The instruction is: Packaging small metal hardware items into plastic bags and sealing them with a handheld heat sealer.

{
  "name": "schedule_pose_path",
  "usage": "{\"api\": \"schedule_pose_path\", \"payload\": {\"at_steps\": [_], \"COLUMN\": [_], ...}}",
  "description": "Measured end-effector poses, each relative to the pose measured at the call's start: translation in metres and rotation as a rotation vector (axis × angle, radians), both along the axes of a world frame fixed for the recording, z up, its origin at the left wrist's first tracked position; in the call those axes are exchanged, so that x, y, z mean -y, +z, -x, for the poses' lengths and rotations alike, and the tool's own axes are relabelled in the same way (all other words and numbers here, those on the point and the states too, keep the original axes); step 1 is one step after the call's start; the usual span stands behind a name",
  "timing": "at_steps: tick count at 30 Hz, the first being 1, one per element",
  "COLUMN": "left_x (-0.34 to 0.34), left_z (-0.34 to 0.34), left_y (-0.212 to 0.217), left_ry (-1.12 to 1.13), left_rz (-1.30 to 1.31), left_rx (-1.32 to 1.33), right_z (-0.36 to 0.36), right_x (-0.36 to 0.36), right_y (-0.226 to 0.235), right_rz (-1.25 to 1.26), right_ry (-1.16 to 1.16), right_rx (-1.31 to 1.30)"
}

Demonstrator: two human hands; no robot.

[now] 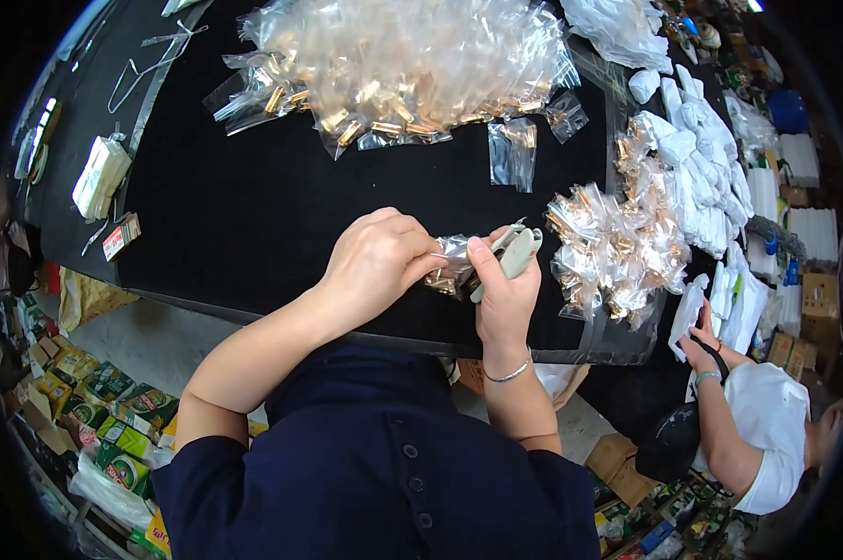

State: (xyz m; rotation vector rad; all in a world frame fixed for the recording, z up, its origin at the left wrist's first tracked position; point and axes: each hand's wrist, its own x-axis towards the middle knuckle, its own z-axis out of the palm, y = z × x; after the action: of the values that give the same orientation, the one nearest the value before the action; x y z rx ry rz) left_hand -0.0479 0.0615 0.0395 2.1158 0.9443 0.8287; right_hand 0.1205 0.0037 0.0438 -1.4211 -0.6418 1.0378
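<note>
Close to the table's near edge, my left hand (377, 257) pinches the edge of a small clear plastic bag (451, 250) with gold-coloured metal pieces inside. On its other side, my right hand (507, 294) is closed round a pale grey hand-held stapler (520, 250), and its thumb presses against the bag. Part of the bag is hidden behind my fingers. To the right of the right hand lies a heap of folded small bags (618, 247) holding gold-coloured pieces. Beyond both hands spreads a large pile of clear bags (412, 70), also with gold-coloured pieces; a single bag (512, 154) lies at its near side.
White wrapped packets (706, 177) are piled at the right, where a co-worker (758, 420) in a white top handles one. On the left of the black table (253, 215) lie a white bundle (101, 177) and a small red-and-white box (120, 237). Cartons (622, 469) stand on the floor.
</note>
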Motion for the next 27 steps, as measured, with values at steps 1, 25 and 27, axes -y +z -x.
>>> {"api": "schedule_pose_path", "payload": {"at_steps": [1,25,27], "left_x": [0.000,-0.098,-0.108], "left_z": [-0.002,-0.103,-0.109], "left_y": [0.000,-0.027,-0.026], "left_ry": [-0.013,0.102,0.085], "left_rz": [-0.010,-0.480,-0.518], "left_rx": [-0.014,-0.014,0.012], "right_z": [0.000,-0.098,-0.130], "right_x": [0.000,-0.062,-0.103], "right_y": [0.001,0.055,0.051], "right_rz": [0.000,-0.081,-0.057], "right_ry": [-0.005,-0.068,-0.012], "right_rx": [0.071,0.517,0.631]}}
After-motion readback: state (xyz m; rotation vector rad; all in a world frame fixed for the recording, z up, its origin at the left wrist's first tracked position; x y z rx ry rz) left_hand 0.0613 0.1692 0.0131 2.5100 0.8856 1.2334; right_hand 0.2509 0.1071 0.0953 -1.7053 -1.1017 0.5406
